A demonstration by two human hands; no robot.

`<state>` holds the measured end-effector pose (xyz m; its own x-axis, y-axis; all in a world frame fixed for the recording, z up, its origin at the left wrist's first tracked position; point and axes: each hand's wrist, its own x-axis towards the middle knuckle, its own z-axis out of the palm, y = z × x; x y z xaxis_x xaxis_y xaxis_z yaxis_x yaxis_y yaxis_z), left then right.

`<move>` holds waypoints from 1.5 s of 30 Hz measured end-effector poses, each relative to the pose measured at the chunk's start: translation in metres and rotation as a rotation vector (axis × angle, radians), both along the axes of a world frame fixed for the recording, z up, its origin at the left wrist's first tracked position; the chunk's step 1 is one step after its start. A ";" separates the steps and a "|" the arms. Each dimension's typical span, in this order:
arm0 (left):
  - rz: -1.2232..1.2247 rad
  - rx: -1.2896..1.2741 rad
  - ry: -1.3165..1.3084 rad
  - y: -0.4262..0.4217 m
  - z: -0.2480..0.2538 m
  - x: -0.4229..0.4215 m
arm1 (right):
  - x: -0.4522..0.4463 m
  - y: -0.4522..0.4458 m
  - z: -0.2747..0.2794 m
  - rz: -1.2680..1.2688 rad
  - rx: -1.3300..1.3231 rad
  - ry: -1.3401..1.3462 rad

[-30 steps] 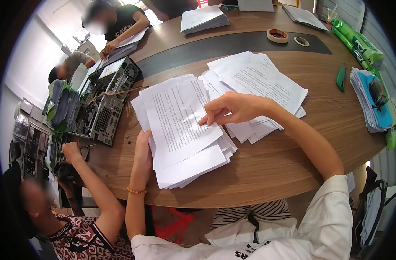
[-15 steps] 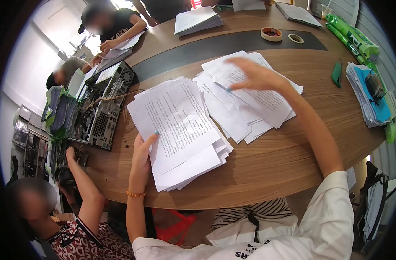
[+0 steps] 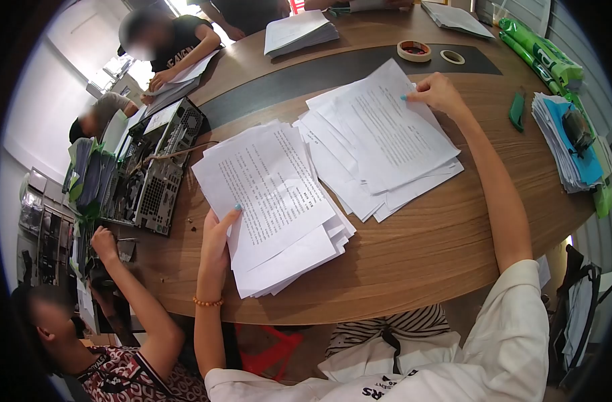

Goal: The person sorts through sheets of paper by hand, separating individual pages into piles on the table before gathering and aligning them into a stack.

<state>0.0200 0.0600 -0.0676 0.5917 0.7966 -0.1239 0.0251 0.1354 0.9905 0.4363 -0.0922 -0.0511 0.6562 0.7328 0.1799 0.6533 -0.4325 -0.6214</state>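
A stack of printed paper [image 3: 269, 194] lies at the table's near edge, its sheets unevenly fanned at the lower right. My left hand [image 3: 217, 241] grips its left edge, thumb on top and fingers hidden beneath. To the right lies a looser pile of papers [image 3: 346, 174], sheets at mixed angles. At its far right my right hand [image 3: 440, 94] pinches the upper edge of a printed sheet [image 3: 393, 124]. That sheet's top is raised and bent, while its lower part rests on the pile.
An opened computer case [image 3: 165, 171] stands at left, beside a person's arm [image 3: 135, 291]. Tape rolls [image 3: 414, 51], a green cutter [image 3: 517, 111], clipped papers [image 3: 560, 144] and green packages [image 3: 544, 57] lie to the right. Another paper stack [image 3: 299, 33] sits farther back; people work across the table.
My right hand has moved right from above the loose pile and now pinches the top sheet, lifting its upper edge. My left hand keeps its grip. The person at left has shifted their arm.
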 end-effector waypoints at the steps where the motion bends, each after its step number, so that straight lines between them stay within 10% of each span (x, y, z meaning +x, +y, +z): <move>1: 0.000 0.000 0.000 0.000 0.000 0.000 | -0.001 0.002 0.001 0.000 0.000 0.000; 7: 0.008 -0.008 -0.006 0.000 0.000 0.000 | -0.018 0.010 0.010 -0.074 0.234 -0.579; 13: -0.013 -0.005 -0.023 0.000 0.000 -0.001 | -0.033 0.019 0.034 0.502 0.910 0.191; 23: -0.003 -0.012 -0.008 0.001 -0.001 -0.001 | -0.051 0.018 0.035 0.791 0.820 0.204; 31: -0.008 -0.022 -0.042 0.000 0.000 0.000 | -0.094 0.012 0.069 0.125 0.589 -0.572; 36: -0.005 -0.043 -0.026 0.002 -0.001 -0.002 | -0.166 0.042 0.097 0.205 0.210 -0.735; 38: -0.009 -0.035 -0.024 0.000 0.001 -0.002 | -0.193 0.068 0.076 0.402 0.498 -0.929; 45: -0.046 -0.033 -0.037 0.007 -0.005 -0.005 | -0.278 0.128 0.083 0.741 -0.195 -0.045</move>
<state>0.0153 0.0670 -0.0731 0.6319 0.7647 -0.1264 -0.0050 0.1671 0.9859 0.1583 0.0359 0.0315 -0.0239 0.9996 0.0169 0.8380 0.0292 -0.5448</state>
